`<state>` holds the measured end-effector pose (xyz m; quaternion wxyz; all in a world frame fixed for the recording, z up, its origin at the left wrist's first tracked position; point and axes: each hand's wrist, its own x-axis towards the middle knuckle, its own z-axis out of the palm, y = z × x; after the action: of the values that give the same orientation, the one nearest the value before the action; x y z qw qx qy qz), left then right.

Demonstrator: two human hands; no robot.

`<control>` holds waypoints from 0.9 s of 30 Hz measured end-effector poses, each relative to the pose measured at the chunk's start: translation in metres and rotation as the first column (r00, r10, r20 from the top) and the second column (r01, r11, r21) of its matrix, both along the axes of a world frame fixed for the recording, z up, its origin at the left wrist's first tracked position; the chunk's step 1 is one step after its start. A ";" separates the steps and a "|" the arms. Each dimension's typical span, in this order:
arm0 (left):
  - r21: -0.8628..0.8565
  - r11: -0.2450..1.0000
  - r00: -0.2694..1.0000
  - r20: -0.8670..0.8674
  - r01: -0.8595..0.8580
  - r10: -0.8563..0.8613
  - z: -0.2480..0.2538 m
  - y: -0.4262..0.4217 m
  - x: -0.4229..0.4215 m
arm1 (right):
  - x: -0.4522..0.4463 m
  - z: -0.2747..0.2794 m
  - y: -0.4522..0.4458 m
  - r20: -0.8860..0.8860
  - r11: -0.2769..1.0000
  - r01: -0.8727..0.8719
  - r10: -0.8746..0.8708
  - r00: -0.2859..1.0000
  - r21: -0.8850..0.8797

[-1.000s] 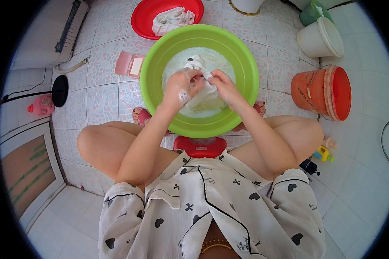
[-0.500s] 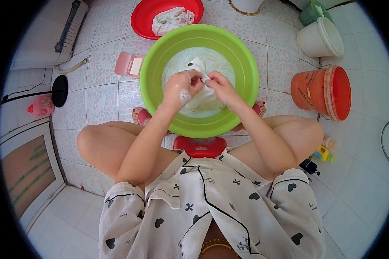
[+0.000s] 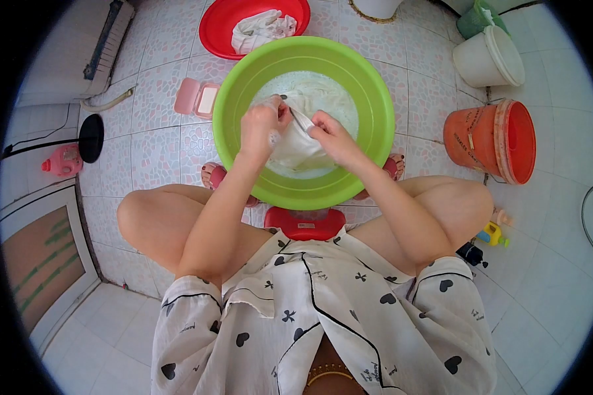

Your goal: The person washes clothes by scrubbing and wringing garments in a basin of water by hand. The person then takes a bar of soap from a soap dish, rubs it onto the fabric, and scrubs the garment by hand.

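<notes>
A white cloth [image 3: 300,153] lies partly in cloudy, sudsy water inside a big green basin [image 3: 374,125]. My left hand [image 3: 263,126] is closed on a part of the cloth at the basin's left side, with some foam near the wrist. At the right, my right hand [image 3: 334,139] pinches another part of the same cloth. A strip with a dark line stretches between the two hands, above the water. A dark spot on the cloth shows just beyond my left fingers.
Behind the basin is a red basin [image 3: 219,27] holding white cloth. A pink soap box [image 3: 187,96] lies open at the left. An orange bucket [image 3: 471,138] and a white bucket [image 3: 473,60] stand at the right. A red stool [image 3: 304,225] is beneath me.
My hands have moved apart, the left one going left and slightly up, and the cloth strip between them is now stretched. Both hands still hold the cloth.
</notes>
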<state>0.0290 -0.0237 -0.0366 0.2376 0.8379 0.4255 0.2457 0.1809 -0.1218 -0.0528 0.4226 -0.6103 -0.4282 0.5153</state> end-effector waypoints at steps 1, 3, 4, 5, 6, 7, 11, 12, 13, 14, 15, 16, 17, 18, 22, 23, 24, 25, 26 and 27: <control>0.023 1.000 0.999 -0.051 0.007 -0.005 0.000 -0.001 0.000 | -0.001 -0.002 0.001 -0.021 1.000 0.017 -0.017 1.000 0.015; 0.065 0.998 0.988 -0.152 0.025 -0.015 -0.002 -0.005 0.002 | -0.002 -0.008 0.003 -0.065 0.998 0.054 -0.051 0.997 0.043; 0.087 0.992 0.989 -0.126 0.089 -0.078 -0.006 -0.008 0.003 | -0.002 -0.009 0.002 -0.085 0.996 0.072 -0.068 0.994 0.048; 0.111 0.982 0.985 -0.101 0.152 -0.141 -0.012 -0.011 0.005 | -0.002 -0.010 0.003 -0.104 0.995 0.089 -0.083 0.991 0.054; 0.136 0.968 0.976 -0.079 0.212 -0.202 -0.011 -0.013 0.007 | -0.002 -0.009 0.003 -0.125 0.993 0.105 -0.097 0.987 0.059; 0.131 0.964 0.973 -0.027 0.231 -0.229 -0.010 -0.018 0.008 | -0.001 -0.008 0.003 -0.135 0.990 0.114 -0.102 0.986 0.088; 0.009 0.991 0.985 0.107 0.133 -0.134 -0.016 -0.018 0.005 | 0.006 0.001 0.002 -0.162 0.989 0.106 -0.089 0.983 0.100; -0.010 0.999 0.990 0.141 0.030 -0.029 -0.024 -0.011 0.003 | 0.009 0.005 0.001 -0.165 0.993 0.091 -0.078 0.983 0.077; -0.032 0.997 0.982 0.174 -0.074 0.078 -0.035 -0.004 0.000 | 0.011 0.009 0.001 -0.175 0.994 0.078 -0.064 0.983 0.071; -0.110 0.993 0.986 0.155 -0.048 0.064 -0.056 0.005 -0.006 | 0.013 0.013 0.000 -0.185 0.996 0.062 -0.049 0.982 0.066; -0.188 0.982 0.989 0.137 -0.024 0.050 -0.085 0.013 -0.015 | 0.015 0.015 0.000 -0.195 0.997 0.045 -0.033 0.980 0.060; -0.265 0.964 0.992 0.121 -0.001 0.035 -0.087 0.016 -0.019 | 0.018 0.015 0.000 -0.209 0.997 0.045 -0.031 0.978 0.064; -0.507 0.858 0.994 0.103 0.074 -0.025 -0.089 0.017 -0.025 | 0.022 0.014 0.000 -0.222 0.997 0.046 -0.030 0.975 0.067; -0.715 0.686 0.991 0.102 0.136 -0.090 -0.069 0.015 -0.030 | 0.026 0.013 0.000 -0.235 0.996 0.049 -0.031 0.971 0.070; -0.843 0.384 0.896 0.224 0.376 -0.384 -0.064 0.012 -0.039 | 0.041 0.013 0.002 -0.294 0.968 0.250 -0.235 0.927 0.016; -0.855 0.387 0.920 0.225 0.345 -0.322 -0.066 0.012 -0.040 | 0.049 0.015 0.002 -0.301 0.965 0.262 -0.251 0.920 -0.005; -0.866 0.388 0.939 0.225 0.315 -0.259 -0.061 0.013 -0.038 | 0.055 0.016 0.004 -0.307 0.962 0.273 -0.268 0.913 -0.026; -0.877 0.387 0.955 0.225 0.285 -0.195 -0.056 0.013 -0.036 | 0.060 0.011 0.005 -0.265 0.958 0.288 -0.280 0.923 -0.010; -0.868 0.403 0.956 0.245 0.289 -0.158 -0.052 0.017 -0.036 | 0.063 0.003 0.006 -0.222 0.953 0.302 -0.293 0.930 0.006; -0.859 0.420 0.956 0.266 0.292 -0.121 -0.048 0.023 -0.035 | 0.065 0.001 0.007 -0.179 0.949 0.315 -0.306 0.935 0.023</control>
<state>-0.0065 -0.0005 -0.0850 0.7037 0.6104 0.3630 0.0223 0.2461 -0.1151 -0.0521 0.5497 -0.6121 -0.3012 0.4822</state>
